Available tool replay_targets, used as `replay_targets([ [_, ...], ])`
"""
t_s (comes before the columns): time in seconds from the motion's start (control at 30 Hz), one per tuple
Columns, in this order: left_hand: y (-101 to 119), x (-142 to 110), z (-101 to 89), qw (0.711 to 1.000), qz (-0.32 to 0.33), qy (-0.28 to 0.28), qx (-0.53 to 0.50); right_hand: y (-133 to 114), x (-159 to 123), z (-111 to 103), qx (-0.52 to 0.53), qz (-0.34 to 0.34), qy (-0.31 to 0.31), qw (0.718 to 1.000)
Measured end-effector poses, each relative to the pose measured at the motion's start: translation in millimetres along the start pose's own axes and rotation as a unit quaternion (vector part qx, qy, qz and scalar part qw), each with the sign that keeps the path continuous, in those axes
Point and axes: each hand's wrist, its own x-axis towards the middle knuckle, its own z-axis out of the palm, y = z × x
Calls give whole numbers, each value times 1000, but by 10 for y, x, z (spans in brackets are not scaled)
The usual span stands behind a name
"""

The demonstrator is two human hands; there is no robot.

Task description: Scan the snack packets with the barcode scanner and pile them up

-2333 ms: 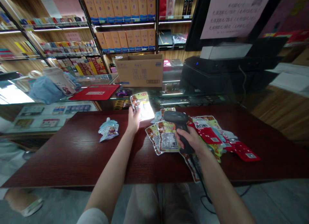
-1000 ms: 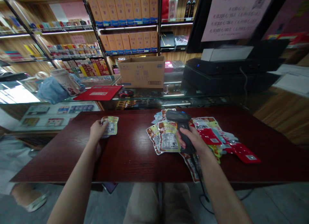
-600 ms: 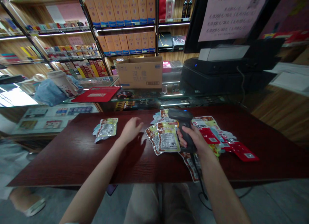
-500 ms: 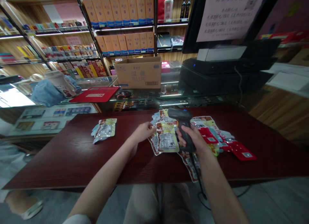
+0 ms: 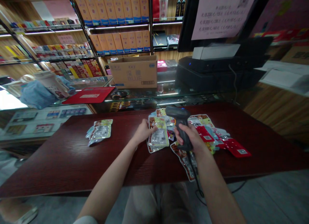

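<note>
Now the left hand (image 5: pixel 143 134) pinches a snack packet (image 5: pixel 159 134) — yellow-green, with a clear window and a red-brown corner — lifting its edge off the pile on the dark counter (image 5: pixel 72 159). Right hand (image 5: pixel 187 138): fingers clamped around a black scanner (image 5: pixel 177 116).

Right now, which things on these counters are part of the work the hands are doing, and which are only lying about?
In use:
left hand on yellow snack packet
right hand gripping barcode scanner
packet pile
two packets set aside

Lying about:
cardboard box
red mat
black printer
</note>
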Motion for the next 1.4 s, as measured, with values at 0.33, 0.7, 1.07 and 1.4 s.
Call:
replay_targets([
  [0.33,30,317,-300,918,52,194,-341,31,12,-8,-64,17,-21,998],
  [0.7,26,350,-402,910,83,206,-350,92,25,18,-98,26,-30,994],
  [1.07,106,318,-386,900,90,225,-363,119,43,-2,-107,23,-25,994],
  [1.4,121,322,-380,901,91,235,-354,111,34,16,-100,19,-21,995],
])
